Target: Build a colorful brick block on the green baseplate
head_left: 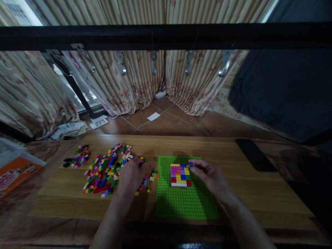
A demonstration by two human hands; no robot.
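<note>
One blue brick (191, 164) pinched in right hand (210, 174) grip, at far-right corner of coloured patch (180, 174) on green baseplate (181, 204). Left hand (131, 176) curled over loose bricks (101, 169) on surface (259, 193); I cannot tell its grip. My worry: off-stud press skews brick, left wrist scatters pile.

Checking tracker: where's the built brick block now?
Head view, right of centre: brick block sits on the green baseplate, upper half, just left of the right hand.
</note>
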